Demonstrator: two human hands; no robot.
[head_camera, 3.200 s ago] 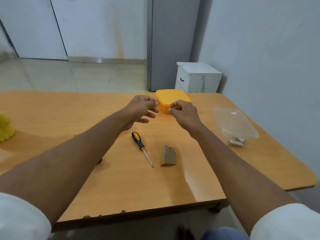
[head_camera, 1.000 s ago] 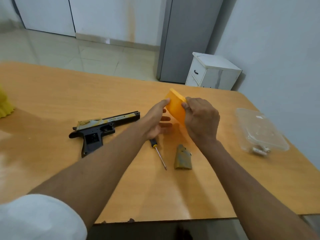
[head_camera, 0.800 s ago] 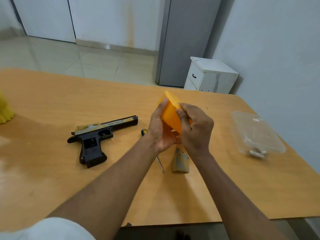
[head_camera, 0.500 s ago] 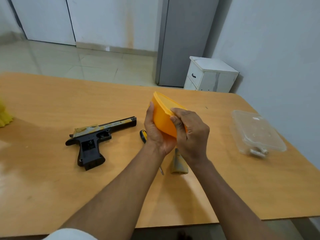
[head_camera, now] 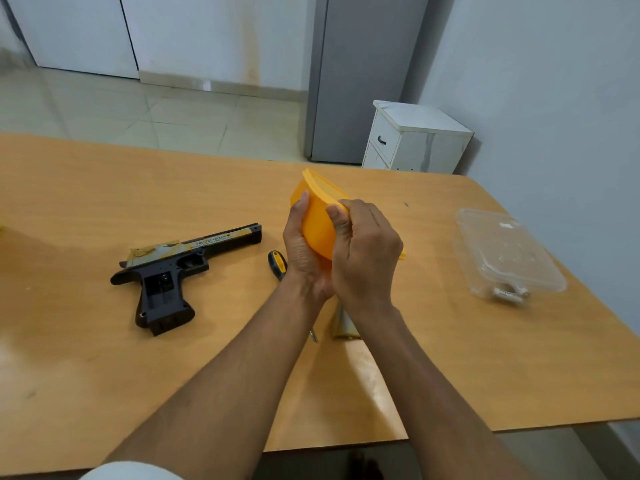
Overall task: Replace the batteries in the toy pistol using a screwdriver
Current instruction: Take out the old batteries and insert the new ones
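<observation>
Hands come first: I see my left hand [head_camera: 304, 247] and my right hand [head_camera: 363, 251] close together, both wrapped round an orange plastic box [head_camera: 317, 220] held up over the table [head_camera: 86, 375]. The box is tipped on its side. My left thumb presses on its back and my right thumb sits at the edge of its lid, so I think I am trying to pop the lid off. Maybe new batteries are inside, but I cannot see in.

The toy pistol [head_camera: 180, 268] lies flat on the table, off to the left of my hands. Its grip looks open, with the inside showing, so I think the cover is already off. A small tan piece [head_camera: 341, 323] lies just under my right wrist; it may be that cover.

The screwdriver [head_camera: 277, 263], yellow and black, lies between the pistol and my hands, partly hidden by my left arm. I am not holding it.

A clear plastic tub [head_camera: 505, 254] sits well off to the right, with a few small silver things inside, maybe batteries.
</observation>
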